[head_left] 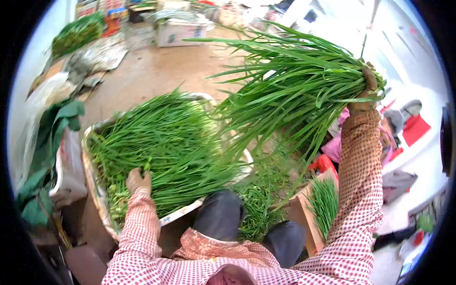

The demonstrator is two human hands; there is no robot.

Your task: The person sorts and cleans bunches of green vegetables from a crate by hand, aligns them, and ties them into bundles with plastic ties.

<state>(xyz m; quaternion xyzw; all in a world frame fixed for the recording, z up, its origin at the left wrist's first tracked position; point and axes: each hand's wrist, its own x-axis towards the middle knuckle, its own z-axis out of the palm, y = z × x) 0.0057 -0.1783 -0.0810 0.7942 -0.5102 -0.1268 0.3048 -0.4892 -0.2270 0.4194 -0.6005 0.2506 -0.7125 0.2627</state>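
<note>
At the upper right, my right hand (366,88) is closed around a large bunch of garlic chives (299,78). The hand grips the bundled end, and the long green blades fan out to the left and droop. Over the left side of a pale tub (244,173), my left hand (139,181) is pinched with a small green sprig (147,164) at its fingertips. More chives (161,137) fill that tub, lying side by side with their pale ends towards the right.
Loose green trimmings (261,204) cover the floor between my knees. A cardboard box (304,213) with chives stands at my right leg. Further back are a white box (178,32) and a heap of greens (78,35). A white bin (69,166) stands left.
</note>
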